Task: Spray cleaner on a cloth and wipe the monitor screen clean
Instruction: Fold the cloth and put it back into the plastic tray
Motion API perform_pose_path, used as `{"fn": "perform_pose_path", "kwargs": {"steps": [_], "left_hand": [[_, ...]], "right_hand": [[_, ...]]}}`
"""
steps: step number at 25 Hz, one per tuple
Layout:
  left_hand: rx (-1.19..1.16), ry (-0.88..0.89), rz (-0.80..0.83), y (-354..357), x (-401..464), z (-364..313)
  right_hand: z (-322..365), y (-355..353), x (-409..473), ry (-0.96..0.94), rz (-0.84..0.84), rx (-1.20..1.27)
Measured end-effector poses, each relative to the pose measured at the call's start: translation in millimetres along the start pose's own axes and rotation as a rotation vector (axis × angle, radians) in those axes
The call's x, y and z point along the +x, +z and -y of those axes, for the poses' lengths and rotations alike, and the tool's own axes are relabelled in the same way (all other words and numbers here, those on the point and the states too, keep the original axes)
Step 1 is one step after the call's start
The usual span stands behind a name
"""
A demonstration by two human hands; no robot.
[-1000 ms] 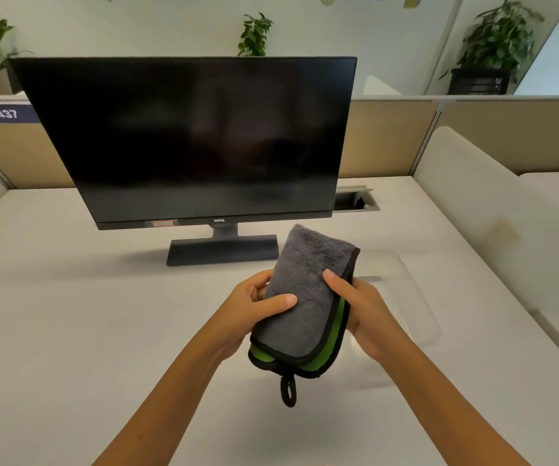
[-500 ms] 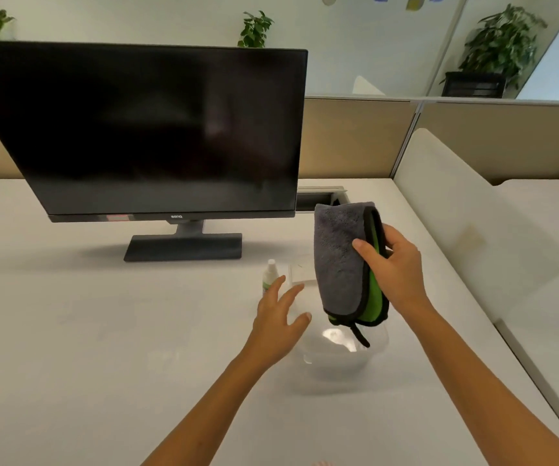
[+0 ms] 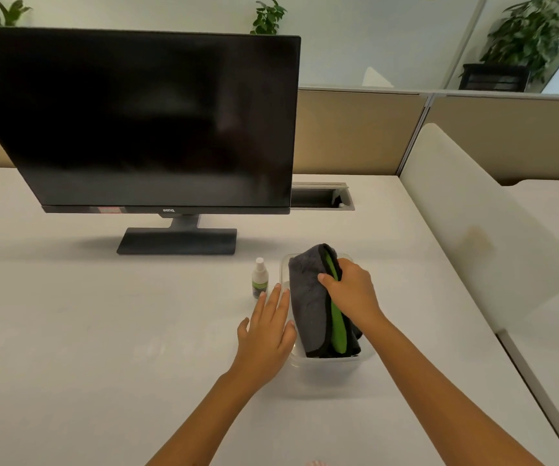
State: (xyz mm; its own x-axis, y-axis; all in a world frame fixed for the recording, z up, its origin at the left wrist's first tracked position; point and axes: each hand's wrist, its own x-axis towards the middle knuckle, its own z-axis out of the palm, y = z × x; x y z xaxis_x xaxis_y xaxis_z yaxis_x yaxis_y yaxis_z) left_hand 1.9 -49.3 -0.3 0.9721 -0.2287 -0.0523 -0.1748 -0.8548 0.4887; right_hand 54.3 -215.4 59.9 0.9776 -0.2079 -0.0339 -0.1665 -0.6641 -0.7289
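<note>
Head view: the cloth [image 3: 311, 304], a folded grey microfibre with a green inner layer and black binding, looks soft, light and limp, so I judge it wants a grasp across the whole fold rather than at one corner, lest it fall open; the right hand [image 3: 352, 295] grips it so, thumb on the grey face and fingers curled over the green edge, with the cloth's lower end down inside the clear plastic tub [image 3: 331, 363]; the left hand [image 3: 264, 334] is flat and spread, holding nothing, just beside the tub's left wall; the spray bottle [image 3: 259, 279], small, light and probably easy to tip, stands upright just beyond its fingertips, best taken round the body; the monitor [image 3: 143, 119] stands farther back on the desk [image 3: 69, 331], well apart from both hands.
</note>
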Motion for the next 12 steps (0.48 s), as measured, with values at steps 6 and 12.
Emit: {"fn": "perform_pose_path", "kwargs": {"steps": [6,12], "left_hand": [[0.004,-0.019,0.044,-5,-2,-2],[0.041,-0.031,0.067,-4,-1,-2]], "right_hand": [[-3,-5,4,0.061,0.152,-0.434],[9,-4,5,-0.403,0.118,-0.783]]}}
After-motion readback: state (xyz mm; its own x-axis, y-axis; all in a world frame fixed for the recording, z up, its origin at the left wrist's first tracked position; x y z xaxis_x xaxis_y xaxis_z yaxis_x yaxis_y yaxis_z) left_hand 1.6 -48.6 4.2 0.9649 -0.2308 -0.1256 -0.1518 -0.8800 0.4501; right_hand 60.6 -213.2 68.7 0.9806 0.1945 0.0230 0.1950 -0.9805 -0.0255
